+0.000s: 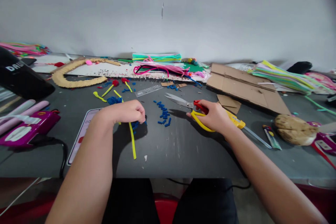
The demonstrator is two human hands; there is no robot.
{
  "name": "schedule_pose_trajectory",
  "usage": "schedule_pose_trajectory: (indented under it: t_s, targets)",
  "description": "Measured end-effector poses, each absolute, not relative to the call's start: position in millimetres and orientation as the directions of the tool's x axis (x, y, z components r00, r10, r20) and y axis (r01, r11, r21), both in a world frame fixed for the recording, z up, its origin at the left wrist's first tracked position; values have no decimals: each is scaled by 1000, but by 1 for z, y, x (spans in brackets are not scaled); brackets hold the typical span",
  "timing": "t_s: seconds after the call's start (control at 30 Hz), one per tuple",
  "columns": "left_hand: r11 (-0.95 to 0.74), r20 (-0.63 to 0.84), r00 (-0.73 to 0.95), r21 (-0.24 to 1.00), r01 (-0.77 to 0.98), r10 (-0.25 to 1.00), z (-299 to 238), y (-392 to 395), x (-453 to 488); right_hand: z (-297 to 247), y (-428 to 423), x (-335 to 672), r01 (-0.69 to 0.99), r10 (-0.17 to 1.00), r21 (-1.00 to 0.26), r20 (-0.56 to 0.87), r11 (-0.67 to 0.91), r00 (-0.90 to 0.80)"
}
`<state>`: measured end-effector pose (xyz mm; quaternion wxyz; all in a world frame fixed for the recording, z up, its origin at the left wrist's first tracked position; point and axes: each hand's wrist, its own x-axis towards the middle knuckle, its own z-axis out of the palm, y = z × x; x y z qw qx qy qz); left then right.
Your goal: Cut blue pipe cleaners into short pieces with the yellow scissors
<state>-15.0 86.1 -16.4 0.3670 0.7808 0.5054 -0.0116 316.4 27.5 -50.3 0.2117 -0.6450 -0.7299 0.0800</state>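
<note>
My right hand point(212, 114) is closed around the handles of a pair of scissors point(181, 100), one handle red and one yellow. The blades point left and stand slightly apart. A curved row of short blue cut pieces point(163, 112) lies on the table between my hands. My left hand point(129, 112) is bent down with curled fingers close to more blue bits; its fingertips are hidden, so I cannot make out what they pinch. Beside it, a yellow pipe cleaner point(132, 141) runs toward the front edge. A fuzzy blue tuft point(114, 100) shows behind my left wrist.
A phone point(84, 133) lies under my left forearm, near a purple glue gun point(31, 127) and a black bottle point(23, 73). Behind are pipe cleaner bundles point(157, 57) and a curved cardboard piece point(59, 77). Cardboard point(244, 89) and a yellow utility knife point(237, 121) lie at right.
</note>
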Motion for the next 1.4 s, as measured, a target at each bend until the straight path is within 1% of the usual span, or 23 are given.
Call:
schedule_pose_trajectory:
  t_s: [0.07, 0.23, 0.33, 0.5, 0.6, 0.67, 0.77, 0.83, 0.9, 1.0, 1.13, 1.27, 1.4]
  targets:
    - [-220, -401, 474, 535, 816, 784, -15, 86, -15, -51, 28, 317, 905, 975, -394, 208, 160, -82]
    - [-237, -397, 473, 513, 825, 787, -14, 87, -20, -51, 29, 317, 904, 974, -392, 205, 170, -94]
    - [-238, -413, 450, 469, 850, 792, -14, 87, -24, -51, 28, 317, 904, 977, -394, 191, 166, -96]
    - [-143, -524, 359, 406, 902, 772, -11, 86, -25, -50, 28, 317, 898, 981, -410, 166, 157, -96]
    - [-102, -541, 301, 366, 925, 786, -11, 88, -24, -50, 28, 317, 892, 982, -424, 161, 157, -96]
    - [-56, -496, 238, 354, 934, 835, -12, 90, -24, -50, 28, 317, 890, 982, -429, 162, 157, -95]
    - [17, -314, 124, 411, 911, 941, -13, 93, -23, -51, 29, 317, 887, 983, -438, 166, 149, -83]
    - [-12, -192, 119, 480, 877, 974, -14, 94, -20, -53, 30, 318, 881, 984, -454, 169, 135, -63]
    - [-80, -121, 169, 529, 845, 978, -16, 94, -17, -54, 31, 320, 874, 983, -470, 182, 123, -40]
    - [-133, -82, 203, 518, 845, 976, -19, 92, -10, -53, 31, 322, 887, 979, -452, 205, 98, -3]
    - [-179, 3, 203, 485, 856, 979, -26, 93, -2, -49, 29, 321, 936, 975, -353, 211, 11, 68]
    - [-239, 83, 228, 481, 843, 970, -35, 97, 4, -46, 28, 317, 945, 962, -319, 272, 77, 14]
    - [-314, 119, 293, 463, 829, 949, -44, 100, 9, -47, 29, 318, 964, 977, -265, 213, 31, 27]
